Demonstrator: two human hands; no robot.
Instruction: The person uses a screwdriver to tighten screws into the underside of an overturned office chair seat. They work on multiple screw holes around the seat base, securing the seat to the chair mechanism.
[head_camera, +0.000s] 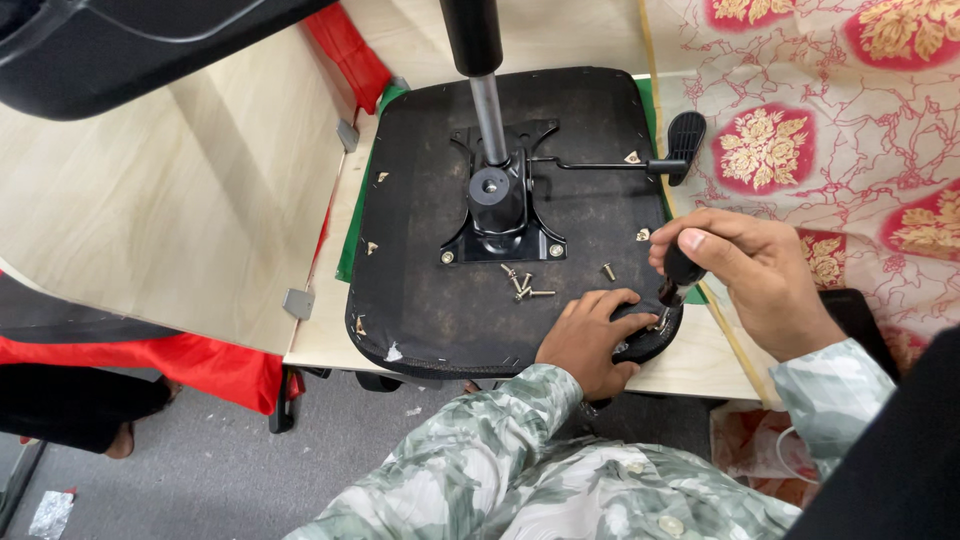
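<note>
screwdriver (680, 272) stood near upright at the near right corner of the upturned black seat pan (420, 200), about five o'clock from the central mounting plate (500, 215); black handle uppermost, long axis tipped slightly toward one o'clock, tip hidden behind fingers at the seat's padded edge. gripped around the handle from the right by the right hand (750, 275), thumb across the top, wrist coming in from four o'clock. just beside it at eight o'clock, left hand (590, 340) pressed flat over the seat rim, fingers curled down at the tip, holding nothing loose as far as can be told. loose screws (520, 285) scattered at ten o'clock from the left hand, near but apart. lever paddle (685, 140) at twelve o'clock, well apart. gas lift column (480, 80) upright from the plate.
</note>
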